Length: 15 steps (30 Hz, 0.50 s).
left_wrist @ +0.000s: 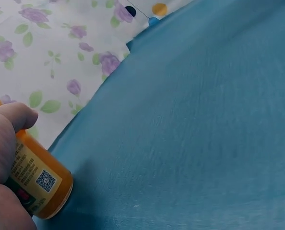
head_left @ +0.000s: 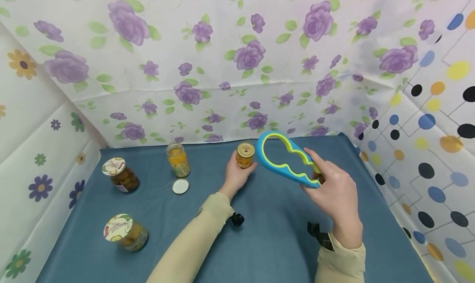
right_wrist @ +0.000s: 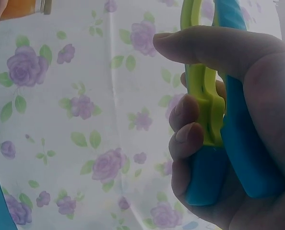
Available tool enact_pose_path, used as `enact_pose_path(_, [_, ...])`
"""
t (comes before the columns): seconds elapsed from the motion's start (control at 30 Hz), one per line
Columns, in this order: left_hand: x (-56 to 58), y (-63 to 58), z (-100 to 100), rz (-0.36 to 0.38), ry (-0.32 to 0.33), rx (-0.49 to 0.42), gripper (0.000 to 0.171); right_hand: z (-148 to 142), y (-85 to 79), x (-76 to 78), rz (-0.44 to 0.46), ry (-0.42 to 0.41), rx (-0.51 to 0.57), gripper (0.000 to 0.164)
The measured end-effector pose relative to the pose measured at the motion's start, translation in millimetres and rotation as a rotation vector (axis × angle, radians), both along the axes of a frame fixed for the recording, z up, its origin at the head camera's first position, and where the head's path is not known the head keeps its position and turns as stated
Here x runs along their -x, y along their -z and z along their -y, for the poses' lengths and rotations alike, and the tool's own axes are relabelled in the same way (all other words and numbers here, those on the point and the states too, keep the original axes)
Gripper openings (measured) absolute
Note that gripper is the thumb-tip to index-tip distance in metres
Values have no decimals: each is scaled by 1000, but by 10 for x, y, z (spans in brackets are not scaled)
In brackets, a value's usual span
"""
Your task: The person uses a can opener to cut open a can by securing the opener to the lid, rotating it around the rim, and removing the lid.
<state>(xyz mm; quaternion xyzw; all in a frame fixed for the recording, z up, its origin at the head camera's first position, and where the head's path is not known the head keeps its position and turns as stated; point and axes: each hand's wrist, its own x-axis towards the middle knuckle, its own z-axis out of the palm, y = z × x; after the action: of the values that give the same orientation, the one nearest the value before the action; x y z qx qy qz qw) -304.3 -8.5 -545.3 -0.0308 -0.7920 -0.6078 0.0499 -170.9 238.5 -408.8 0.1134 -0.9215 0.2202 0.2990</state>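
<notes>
My left hand point(head_left: 236, 173) grips a glass jar point(head_left: 245, 161) with a gold lid and orange contents, near the back of the table. In the left wrist view the jar point(left_wrist: 49, 179) tilts, and a label with a square code faces the camera. My right hand point(head_left: 335, 192) holds a blue and yellow-green jar opener point(head_left: 285, 173) by its handles, raised to the right of the jar. Its wide looped end points toward the jar, a short gap apart. In the right wrist view, fingers wrap the opener's handles point(right_wrist: 207, 177).
To the left stands a lidless jar point(head_left: 179, 163) of orange contents, a white-looking lid point(head_left: 180, 186) lying before it. Farther left are a jar of dark contents point(head_left: 124, 178) and a jar with a patterned lid point(head_left: 130, 235). Flowered sheeting point(head_left: 222, 89) rises behind the blue tablecloth point(head_left: 267, 241).
</notes>
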Motion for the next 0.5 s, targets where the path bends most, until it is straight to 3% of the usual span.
enact_pose_path(0.23, [-265, -22, 154, -78, -43, -52, 56, 57, -3, 15, -9, -29, -20, 70])
enact_pose_path(0.5, [-672, -119, 409, -356, 24, -86, 46, 166, -2, 35, -10, -112, -70, 78])
